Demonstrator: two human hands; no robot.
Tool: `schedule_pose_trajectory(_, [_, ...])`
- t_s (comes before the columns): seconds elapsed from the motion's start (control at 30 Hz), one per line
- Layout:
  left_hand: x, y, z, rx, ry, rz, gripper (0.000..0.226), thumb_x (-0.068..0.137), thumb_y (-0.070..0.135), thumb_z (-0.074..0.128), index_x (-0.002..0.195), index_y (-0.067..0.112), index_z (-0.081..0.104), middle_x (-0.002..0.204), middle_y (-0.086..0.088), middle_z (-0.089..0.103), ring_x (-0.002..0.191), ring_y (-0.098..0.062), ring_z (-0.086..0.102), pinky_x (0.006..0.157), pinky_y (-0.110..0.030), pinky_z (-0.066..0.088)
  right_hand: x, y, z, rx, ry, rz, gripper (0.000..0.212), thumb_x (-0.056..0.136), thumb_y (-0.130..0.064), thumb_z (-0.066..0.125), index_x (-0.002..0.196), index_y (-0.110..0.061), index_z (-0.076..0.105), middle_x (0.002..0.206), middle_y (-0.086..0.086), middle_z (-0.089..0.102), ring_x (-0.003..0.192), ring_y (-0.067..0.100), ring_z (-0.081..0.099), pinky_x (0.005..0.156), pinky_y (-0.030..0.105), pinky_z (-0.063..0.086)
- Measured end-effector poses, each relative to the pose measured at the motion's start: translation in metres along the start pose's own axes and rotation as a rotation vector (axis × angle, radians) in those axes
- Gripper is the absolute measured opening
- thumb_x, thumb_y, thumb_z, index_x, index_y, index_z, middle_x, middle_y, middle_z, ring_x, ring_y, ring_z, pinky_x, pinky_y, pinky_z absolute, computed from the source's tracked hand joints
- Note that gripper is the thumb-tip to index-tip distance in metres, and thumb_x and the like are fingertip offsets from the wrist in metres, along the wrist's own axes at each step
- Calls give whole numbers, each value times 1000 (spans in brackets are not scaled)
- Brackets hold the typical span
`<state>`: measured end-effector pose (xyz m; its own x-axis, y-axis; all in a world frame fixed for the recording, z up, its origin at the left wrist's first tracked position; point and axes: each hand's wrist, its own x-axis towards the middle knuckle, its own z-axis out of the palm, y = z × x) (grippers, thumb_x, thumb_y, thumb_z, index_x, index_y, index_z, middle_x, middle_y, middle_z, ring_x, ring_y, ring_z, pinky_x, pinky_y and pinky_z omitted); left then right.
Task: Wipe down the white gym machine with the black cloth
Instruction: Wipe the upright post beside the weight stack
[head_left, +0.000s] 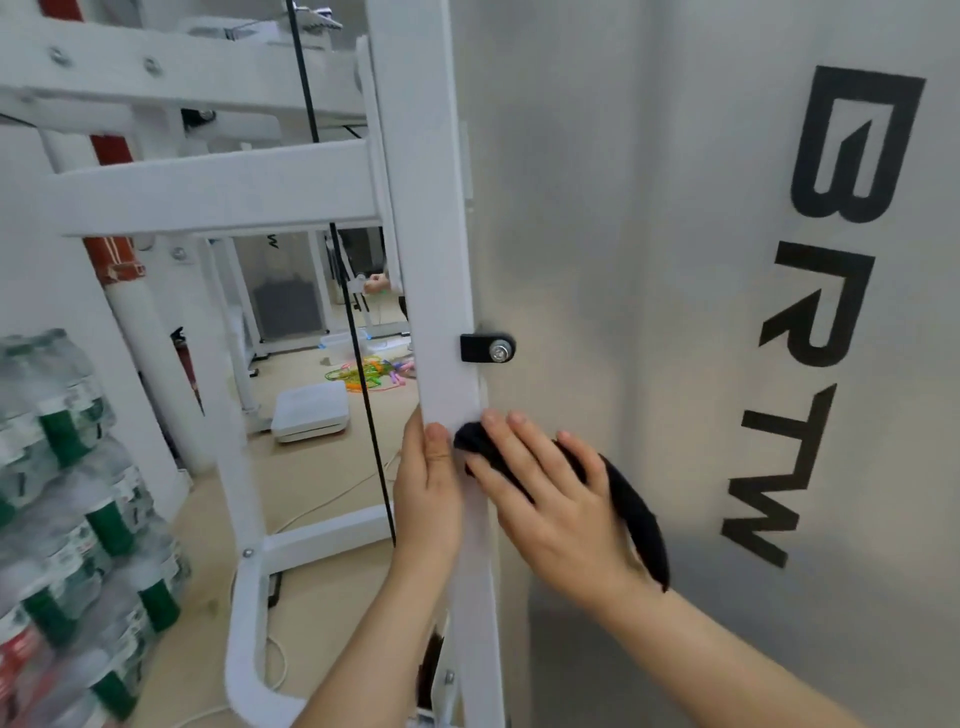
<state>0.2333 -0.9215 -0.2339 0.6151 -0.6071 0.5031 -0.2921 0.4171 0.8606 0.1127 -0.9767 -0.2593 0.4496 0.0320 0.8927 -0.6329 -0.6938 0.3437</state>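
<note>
The cloth (638, 512) is black and soft. It lies bunched against the machine (208, 195), low down where the white post (431, 260) meets the grey panel (623, 234). The right grip (550, 499) is released: the fingers are spread almost straight and press the cloth flat on the panel. One end of the cloth shows past the fingertips and the other end hangs out beside the wrist. The left grip (428, 493) is grasping the post just beside the cloth, with the thumb on the front face and the fingers curled behind it.

On the panel, big black letters (815, 306) read "BRTW". They are turned on their side and run from top to bottom. The panel looks smooth and matt. The post is a square tube with white paint. Above the hands, a small black bracket (485, 347) with a shiny bolt joins the post and the panel. A thin black cable (358, 364) runs down behind the frame.

On the left stand stacked packs of clear bottles (67, 493) with green labels; their print is too blurred to read. The floor (311, 483) is beige. On it lie a flat white box (310, 410) with rounded corners and some bright coloured ropes (371, 371). A red pipe (111, 249) stands by the white wall.
</note>
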Motion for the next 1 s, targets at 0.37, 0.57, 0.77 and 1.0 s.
schedule_pose_trajectory(0.37, [-6, -4, 2, 187, 55, -3, 32, 106, 31, 29, 133, 27, 46, 110, 26, 57, 98, 17, 54, 80, 0, 35, 21, 106, -60, -239, 127, 210, 44, 97, -27, 57, 140, -18, 54, 151, 11, 44, 141, 26, 41, 108, 45, 33])
schedule_pose_trajectory(0.57, [-40, 28, 10, 462, 199, 351, 67, 80, -1, 45, 142, 21, 38, 141, -7, 44, 128, -29, 45, 111, -44, 37, -1, 42, -24, -113, -7, 17, 49, 93, -16, 51, 141, -18, 54, 153, 15, 37, 144, 28, 35, 113, 44, 31])
schedule_pose_trajectory(0.77, [-56, 74, 77, 656, -122, 703, 63, 75, -12, 61, 131, 17, 60, 134, -14, 51, 114, -33, 49, 95, -44, 47, 20, 155, -100, -294, 4, -23, 45, 94, -39, 52, 138, -29, 57, 151, 2, 45, 139, 20, 44, 104, 48, 34])
schedule_pose_trajectory(1.0, [-68, 110, 141, 653, -325, 791, 74, 83, 5, 67, 145, 30, 36, 154, -7, 35, 135, -25, 38, 109, -37, 34, -4, 202, -117, -276, 199, 407, 51, 102, -36, 40, 148, -15, 37, 155, 14, 37, 146, 27, 31, 111, 47, 31])
